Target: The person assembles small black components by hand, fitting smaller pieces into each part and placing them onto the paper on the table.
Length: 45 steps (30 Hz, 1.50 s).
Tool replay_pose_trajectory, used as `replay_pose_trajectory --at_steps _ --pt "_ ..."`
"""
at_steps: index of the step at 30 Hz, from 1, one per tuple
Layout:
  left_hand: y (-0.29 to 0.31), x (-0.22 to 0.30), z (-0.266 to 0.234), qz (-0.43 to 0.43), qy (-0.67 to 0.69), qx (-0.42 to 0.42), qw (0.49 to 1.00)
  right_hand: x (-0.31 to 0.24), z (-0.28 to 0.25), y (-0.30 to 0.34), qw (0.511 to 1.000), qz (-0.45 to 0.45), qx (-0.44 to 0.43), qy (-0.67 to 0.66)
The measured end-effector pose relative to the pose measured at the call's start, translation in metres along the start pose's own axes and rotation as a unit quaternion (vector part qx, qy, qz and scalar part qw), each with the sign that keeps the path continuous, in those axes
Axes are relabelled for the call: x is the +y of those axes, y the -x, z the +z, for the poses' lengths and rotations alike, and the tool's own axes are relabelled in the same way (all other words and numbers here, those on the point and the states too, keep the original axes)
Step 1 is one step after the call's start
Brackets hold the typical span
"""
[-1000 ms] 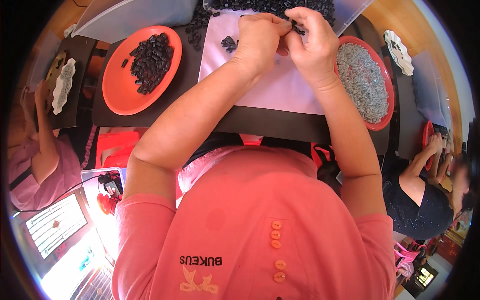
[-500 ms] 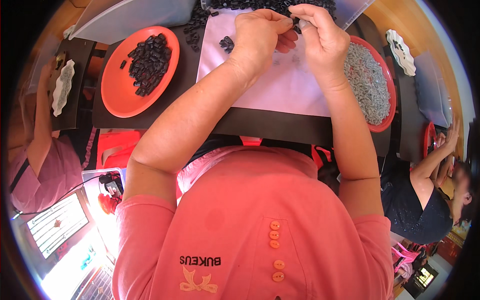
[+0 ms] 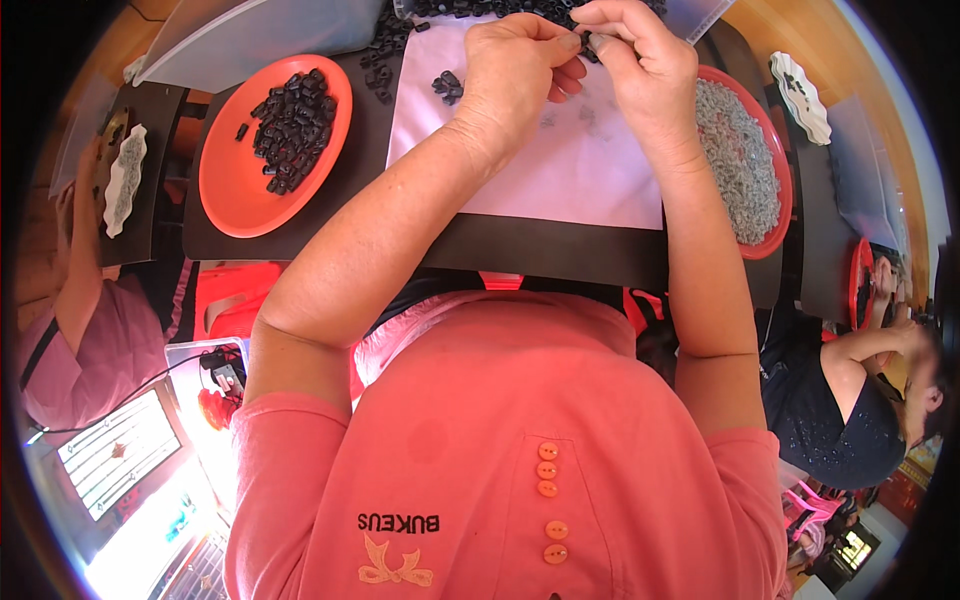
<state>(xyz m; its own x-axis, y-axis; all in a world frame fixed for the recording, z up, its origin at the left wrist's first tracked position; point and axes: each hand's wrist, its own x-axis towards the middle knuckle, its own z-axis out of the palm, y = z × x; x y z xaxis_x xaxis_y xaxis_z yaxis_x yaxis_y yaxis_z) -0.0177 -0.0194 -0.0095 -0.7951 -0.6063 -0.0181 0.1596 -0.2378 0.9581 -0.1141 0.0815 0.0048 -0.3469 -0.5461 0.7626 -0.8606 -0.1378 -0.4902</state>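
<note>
Above a white cloth (image 3: 560, 195), both my hands meet at a small black plastic piece (image 3: 588, 46). My left hand (image 3: 520, 75) pinches toward it with thumb and forefinger. Thumb and forefinger of my right hand (image 3: 645, 70) close on the same piece from the other side. A few more black pieces (image 3: 448, 87) lie on the cloth beside my left wrist. To the left, an orange-red plate (image 3: 228, 185) holds a heap of black pieces (image 3: 292, 130). At the right, partly behind my right forearm, a red plate (image 3: 783, 160) is full of small greyish clear pieces (image 3: 738, 165).
Many loose black pieces (image 3: 490, 8) are spread along the far edge between clear plastic bins (image 3: 250, 40). The dark tabletop (image 3: 560, 250) ends close to my body. People (image 3: 85, 340) sit at neighbouring tables on both sides, near white scalloped trays (image 3: 800, 97).
My hands stay joined at the black piece, with only slight finger shifts. The whole view has moved a little. At right, the other person's raised hand has come down.
</note>
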Motion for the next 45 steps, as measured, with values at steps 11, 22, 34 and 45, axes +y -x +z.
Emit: replay_pose_trajectory --at_steps 11,22,34,45 --pt "-0.003 -0.004 0.001 0.015 -0.053 0.013 0.998 0.005 -0.001 0.002 0.999 0.039 -0.008 -0.029" --pt "0.001 -0.001 -0.002 -0.008 -0.007 0.0 1.0 -0.01 -0.008 -0.004 0.997 0.065 -0.035 -0.037" --pt "0.001 -0.005 -0.002 -0.014 -0.03 0.005 0.999 -0.012 -0.007 -0.005 0.999 0.044 -0.022 0.003" --pt "0.001 0.002 -0.004 -0.006 -0.062 -0.018 0.998 -0.003 -0.008 -0.004 0.997 0.058 -0.029 -0.051"
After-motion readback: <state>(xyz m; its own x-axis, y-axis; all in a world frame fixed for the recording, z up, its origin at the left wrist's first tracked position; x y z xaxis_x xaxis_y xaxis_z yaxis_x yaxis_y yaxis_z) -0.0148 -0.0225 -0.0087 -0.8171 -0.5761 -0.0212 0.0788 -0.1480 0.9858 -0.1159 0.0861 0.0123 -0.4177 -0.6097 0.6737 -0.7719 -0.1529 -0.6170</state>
